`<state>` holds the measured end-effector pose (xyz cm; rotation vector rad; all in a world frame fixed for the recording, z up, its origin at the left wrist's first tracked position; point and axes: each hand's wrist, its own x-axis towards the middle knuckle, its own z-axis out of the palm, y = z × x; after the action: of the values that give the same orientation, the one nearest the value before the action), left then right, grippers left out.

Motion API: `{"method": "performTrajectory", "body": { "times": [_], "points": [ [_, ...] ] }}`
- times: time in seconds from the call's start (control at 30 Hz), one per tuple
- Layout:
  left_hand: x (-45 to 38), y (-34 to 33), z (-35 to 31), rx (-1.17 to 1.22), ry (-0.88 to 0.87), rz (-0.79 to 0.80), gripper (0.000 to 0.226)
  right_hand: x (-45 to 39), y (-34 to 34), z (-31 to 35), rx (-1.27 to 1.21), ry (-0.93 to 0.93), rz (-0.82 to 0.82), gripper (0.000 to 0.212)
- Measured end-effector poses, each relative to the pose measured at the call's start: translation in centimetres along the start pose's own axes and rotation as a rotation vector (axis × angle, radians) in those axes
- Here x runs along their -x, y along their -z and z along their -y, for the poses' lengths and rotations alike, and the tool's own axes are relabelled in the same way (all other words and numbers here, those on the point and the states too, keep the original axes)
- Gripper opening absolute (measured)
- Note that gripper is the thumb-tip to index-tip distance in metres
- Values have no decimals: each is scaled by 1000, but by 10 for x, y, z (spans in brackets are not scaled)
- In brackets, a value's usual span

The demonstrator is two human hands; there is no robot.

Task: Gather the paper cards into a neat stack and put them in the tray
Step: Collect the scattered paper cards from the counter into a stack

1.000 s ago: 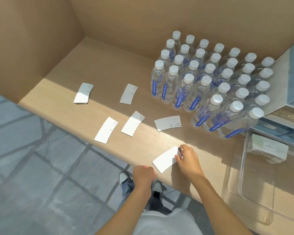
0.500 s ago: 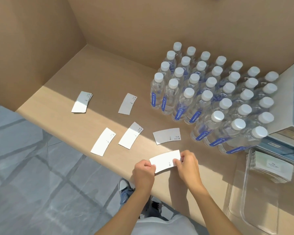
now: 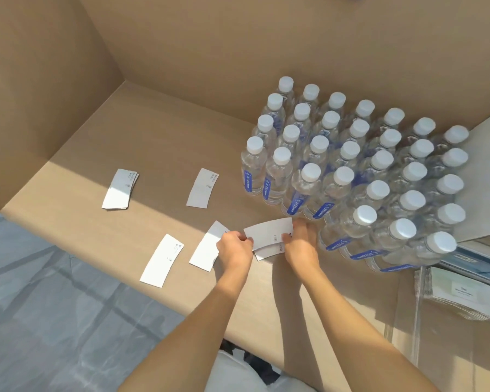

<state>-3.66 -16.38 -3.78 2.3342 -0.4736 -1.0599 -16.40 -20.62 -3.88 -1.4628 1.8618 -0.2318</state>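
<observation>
My left hand (image 3: pixel 234 246) and my right hand (image 3: pixel 300 243) pinch the two ends of a white paper card (image 3: pixel 268 232), held just over a second card (image 3: pixel 268 251) lying on the wooden table. Other cards lie to the left: one (image 3: pixel 205 251) right beside my left hand, one (image 3: pixel 161 260) near the front edge, one (image 3: pixel 203 188) farther back, and a small pile (image 3: pixel 120 189) at the far left. The clear plastic tray (image 3: pixel 405 329) sits at the right edge with a stack of cards (image 3: pixel 461 298) in it.
A tight block of several water bottles (image 3: pixel 351 176) with white caps and blue labels stands right behind my right hand. Brown walls enclose the table at the back and left. Flat packages (image 3: pixel 481 250) lie at the far right. The floor lies below the front edge.
Both hands carried the held card forward from the table's front edge and now hold it over the card that lay in front of the bottles. The camera view also shifted.
</observation>
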Motion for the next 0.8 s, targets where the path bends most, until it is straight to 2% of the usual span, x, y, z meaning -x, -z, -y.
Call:
{"method": "performTrajectory", "body": {
  "times": [0.23, 0.47, 0.6, 0.7, 0.8],
  "points": [
    [4, -8, -7, 24, 55, -18, 13, -14, -3, 5, 48, -85, -18, 38],
    [18, 11, 4, 251, 177, -28, 9, -10, -10, 4, -45, -134, 22, 34],
    [27, 37, 33, 405, 255, -72, 12, 7, -26, 11, -65, -62, 85, 30],
    [32, 54, 51, 440, 330, -168, 7, 16, -44, 30, -68, 16, 152, 27],
    [31, 63, 61, 504, 367, -262, 14, 17, -60, 52, 11, 111, 229, 12]
  ]
}}
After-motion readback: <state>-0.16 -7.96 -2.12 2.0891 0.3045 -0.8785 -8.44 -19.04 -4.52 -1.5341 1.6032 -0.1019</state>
